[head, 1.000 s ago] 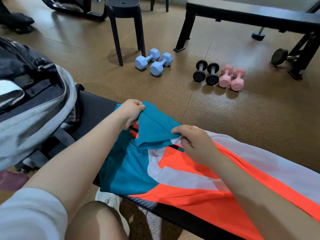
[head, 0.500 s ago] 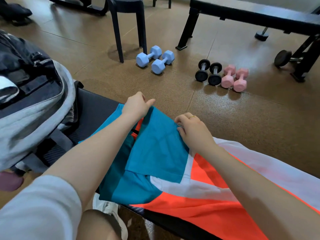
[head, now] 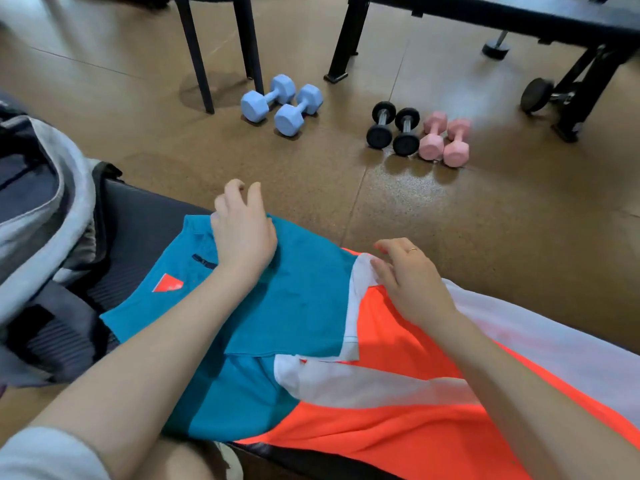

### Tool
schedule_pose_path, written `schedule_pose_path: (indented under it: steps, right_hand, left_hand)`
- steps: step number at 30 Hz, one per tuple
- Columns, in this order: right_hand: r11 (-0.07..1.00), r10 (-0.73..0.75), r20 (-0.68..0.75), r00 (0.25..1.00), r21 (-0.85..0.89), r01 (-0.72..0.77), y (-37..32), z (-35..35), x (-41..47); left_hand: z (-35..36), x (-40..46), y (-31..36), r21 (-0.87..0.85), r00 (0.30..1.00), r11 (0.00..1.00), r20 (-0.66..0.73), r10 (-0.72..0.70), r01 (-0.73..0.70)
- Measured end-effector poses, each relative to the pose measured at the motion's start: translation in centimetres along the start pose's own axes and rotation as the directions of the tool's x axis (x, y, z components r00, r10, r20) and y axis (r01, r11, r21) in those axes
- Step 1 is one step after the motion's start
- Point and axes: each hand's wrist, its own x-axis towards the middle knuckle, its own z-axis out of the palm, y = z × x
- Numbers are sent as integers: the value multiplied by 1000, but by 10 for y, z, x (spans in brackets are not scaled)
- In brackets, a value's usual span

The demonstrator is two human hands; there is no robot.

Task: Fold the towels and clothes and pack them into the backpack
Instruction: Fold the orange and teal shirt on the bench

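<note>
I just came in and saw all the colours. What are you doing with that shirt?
A person is folding a teal, orange and white shirt on a black bench. The left hand rests on the folded-over teal sleeve, and the right hand touches the white edge. Neither has a grip on the cloth. The grey backpack sits open at the left; the shirt isn't packed yet.

Hands: two, left hand [head: 242, 233] and right hand [head: 412, 278]. Shirt [head: 311, 323]: one, on the bench [head: 145, 220]. Backpack [head: 38, 216]: one, at the bench's left end. Dumbbells on the floor [head: 485, 220]: six, namely two blue dumbbells [head: 280, 103], two black dumbbells [head: 393, 129] and two pink dumbbells [head: 445, 140]. Ring [head: 412, 250]: one. Far bench [head: 519, 15]: one.
</note>
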Motion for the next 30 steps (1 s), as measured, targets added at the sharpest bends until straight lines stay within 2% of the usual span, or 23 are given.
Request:
schedule_pose_path:
  steps: [2, 4, 6, 7, 9, 12, 15, 17, 19, 21, 24, 25, 27, 29, 30]
  right_hand:
    - [1000, -4, -98, 995, 5, 5, 15, -13, -15]
    - [1000, 9, -134, 991, -11, -11, 31, -24, -30]
    - [999, 43, -71, 997, -5, -43, 43, -29, -43]
    - [999, 50, -29, 998, -6, -50, 47, -29, -48]
    - [997, 76, -5, 997, -30, -76, 55, -27, -53]
    - [988, 146, -36, 989, -43, -148, 67, -27, -44]
    - [993, 119, -7, 993, 3, -119, 72, -32, -33]
    - [995, 51, -43, 998, -85, -54, 74, -34, -31]
    - [969, -30, -115, 993, -247, 0, 76, -34, -34]
    - [946, -39, -143, 989, -325, -10, 76, -31, -41]
    - [977, 116, -257, 960, -146, -157, 76, -33, -60]
    - [987, 106, -287, 952, -83, -135, 76, -37, -70]
    - [1000, 9, -231, 973, 15, -6, 75, -50, -99]
    - [991, -113, -35, 993, 71, 115, 79, -58, -129]
    - [987, -151, 52, 987, 59, 148, 82, -61, -140]
  left_hand:
    - [6, -16, 29, -63, 968, 966, -31, 251, -252]
    - [21, -38, 56, -152, 842, 838, 60, 536, -523]
    - [37, -55, 70, -195, 729, 761, 218, 648, -619]
    - [40, -60, 73, -162, 712, 767, 293, 638, -621]
    - [45, -63, 67, -80, 735, 807, 369, 569, -585]
    - [44, -61, 63, -53, 759, 825, 362, 540, -562]
    - [44, -62, 62, -33, 776, 851, 395, 492, -524]
    - [46, -61, 59, 10, 806, 868, 376, 457, -497]
    - [45, -58, 54, 34, 833, 891, 372, 409, -452]
    - [43, -57, 52, 46, 834, 896, 389, 391, -442]
    - [32, -62, 55, -6, 822, 883, 365, 438, -469]
    - [28, -66, 57, -64, 804, 861, 326, 497, -505]
    - [18, -78, 64, -193, 706, 737, 210, 676, -648]
    - [13, -95, 72, -293, 568, 568, 96, 818, -769]
    - [11, -106, 78, -344, 504, 508, 108, 857, -790]
